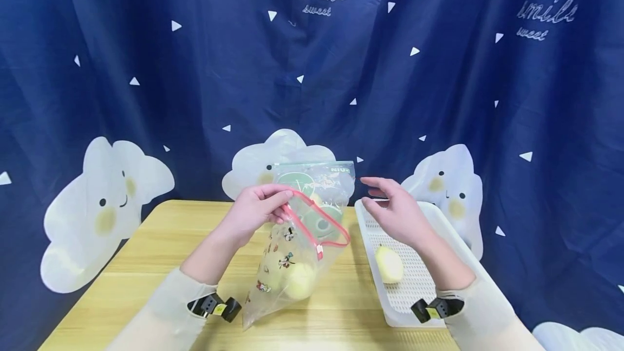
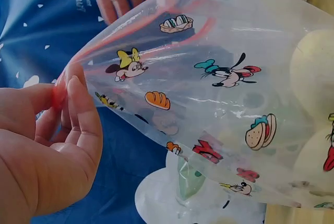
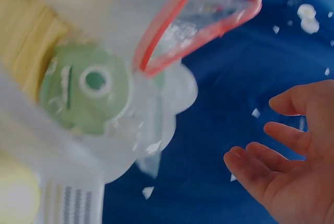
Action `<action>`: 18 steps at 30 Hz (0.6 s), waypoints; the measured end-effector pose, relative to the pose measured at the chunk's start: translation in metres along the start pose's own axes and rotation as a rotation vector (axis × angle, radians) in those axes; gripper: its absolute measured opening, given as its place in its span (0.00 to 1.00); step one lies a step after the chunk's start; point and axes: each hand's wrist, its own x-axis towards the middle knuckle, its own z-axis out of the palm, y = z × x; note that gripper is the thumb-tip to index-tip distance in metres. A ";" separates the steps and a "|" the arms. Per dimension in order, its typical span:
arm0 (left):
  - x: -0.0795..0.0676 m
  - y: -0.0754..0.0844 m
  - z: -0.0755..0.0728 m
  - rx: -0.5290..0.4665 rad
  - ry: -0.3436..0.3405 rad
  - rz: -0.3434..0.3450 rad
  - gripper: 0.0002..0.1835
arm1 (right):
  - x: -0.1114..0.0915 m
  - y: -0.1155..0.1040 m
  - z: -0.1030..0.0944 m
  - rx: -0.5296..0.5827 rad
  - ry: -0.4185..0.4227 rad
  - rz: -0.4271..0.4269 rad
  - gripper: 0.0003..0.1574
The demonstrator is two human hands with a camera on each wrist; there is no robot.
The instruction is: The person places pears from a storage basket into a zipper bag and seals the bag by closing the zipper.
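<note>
My left hand (image 1: 258, 207) pinches one end of the red rim of a clear zip bag (image 1: 278, 264) printed with cartoon characters. The bag's red-edged mouth (image 2: 203, 25) gapes, and pale yellow round fruit (image 1: 299, 280) sits low inside it. My right hand (image 1: 397, 213) is held above the white tray with fingers spread, touching nothing; the right wrist view shows the hand (image 3: 292, 156) apart from the bag. In the tray lies one pale yellow pear (image 1: 389, 264). Behind the red-edged bag stands a second clear bag (image 1: 341, 183) with a green top strip and green print (image 3: 88, 88).
The white perforated tray (image 1: 372, 275) stands on the right of the wooden table (image 1: 141, 264). A dark blue curtain (image 1: 273, 85) with white clouds hangs behind the table. Each wrist wears a strapped camera (image 1: 214, 306).
</note>
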 end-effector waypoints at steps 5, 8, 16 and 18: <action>0.000 -0.006 -0.004 0.004 -0.002 -0.025 0.20 | 0.004 0.026 -0.006 -0.064 -0.026 0.065 0.29; 0.000 -0.007 -0.006 0.003 -0.002 -0.026 0.20 | 0.006 0.041 -0.007 -0.109 -0.046 0.102 0.30; -0.003 -0.007 -0.006 -0.009 -0.011 -0.025 0.19 | 0.012 0.072 -0.006 -0.165 -0.141 0.186 0.34; -0.003 -0.007 -0.007 -0.011 -0.011 -0.025 0.19 | 0.013 0.079 -0.005 -0.186 -0.170 0.208 0.34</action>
